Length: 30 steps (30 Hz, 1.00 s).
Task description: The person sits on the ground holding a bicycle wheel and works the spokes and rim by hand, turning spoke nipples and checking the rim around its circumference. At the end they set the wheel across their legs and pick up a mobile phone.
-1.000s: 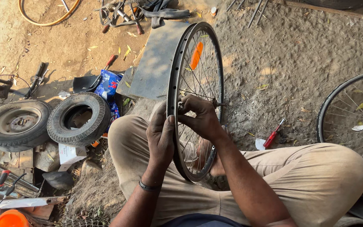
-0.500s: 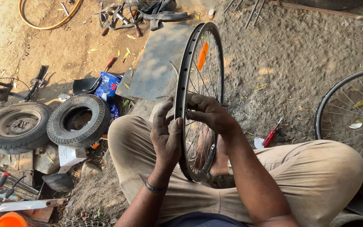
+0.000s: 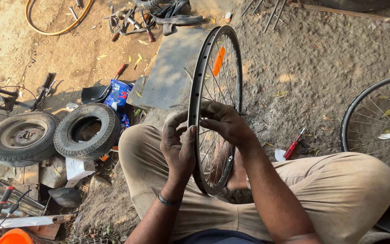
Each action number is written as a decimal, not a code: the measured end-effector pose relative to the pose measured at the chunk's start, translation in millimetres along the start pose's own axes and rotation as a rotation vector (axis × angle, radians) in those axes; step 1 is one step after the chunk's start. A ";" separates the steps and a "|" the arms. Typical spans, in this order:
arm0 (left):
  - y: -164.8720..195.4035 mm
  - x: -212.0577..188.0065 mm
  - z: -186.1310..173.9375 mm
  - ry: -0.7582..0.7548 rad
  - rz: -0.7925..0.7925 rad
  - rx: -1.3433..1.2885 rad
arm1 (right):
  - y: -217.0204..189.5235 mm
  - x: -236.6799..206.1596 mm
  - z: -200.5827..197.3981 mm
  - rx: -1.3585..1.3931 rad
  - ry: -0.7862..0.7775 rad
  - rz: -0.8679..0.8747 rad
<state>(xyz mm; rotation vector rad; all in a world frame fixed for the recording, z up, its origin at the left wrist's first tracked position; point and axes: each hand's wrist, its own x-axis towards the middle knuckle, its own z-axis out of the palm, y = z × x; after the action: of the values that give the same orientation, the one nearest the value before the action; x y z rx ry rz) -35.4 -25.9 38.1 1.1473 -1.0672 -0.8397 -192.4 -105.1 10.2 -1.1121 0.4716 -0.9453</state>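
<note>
Bare bicycle rim (image 3: 204, 58) standing upright on edge between the crossed legs, long axis running straight away toward the grey slab (image 3: 168, 72) on the dirt ground (image 3: 321, 63). Orange reflector (image 3: 218, 61) clipped in the spokes up top. Left hand (image 3: 178, 144) wrapped on the rim's near left side, fingers curled over the edge, so grasping it. Right hand (image 3: 224, 123) reaching in from the right, fingertips pinched at a spoke right by the rim, probably on a nipple, too small to say. Both hands about equally close, nearly touching across the rim. Red screwdriver (image 3: 294, 144) lying off to the right, second wheel (image 3: 375, 117) at the right edge, two small tyres (image 3: 86, 131) well off left.
</note>
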 end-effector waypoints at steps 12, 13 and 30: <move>-8.9 -0.1 -6.4 -0.005 0.079 0.027 | 13.1 10.8 8.4 -0.483 0.152 -0.079; -9.7 0.6 -8.2 0.005 0.054 0.014 | 9.0 9.1 1.2 -0.228 0.000 -0.085; -5.4 3.5 -6.5 -0.070 0.086 -0.041 | 9.7 9.7 11.7 -0.260 -0.056 -0.122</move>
<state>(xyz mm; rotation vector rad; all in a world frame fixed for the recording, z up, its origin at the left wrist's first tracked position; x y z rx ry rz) -28.1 -28.5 33.2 1.0371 -1.1444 -0.8350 -174.6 -105.6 7.3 -1.4124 0.4952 -0.9751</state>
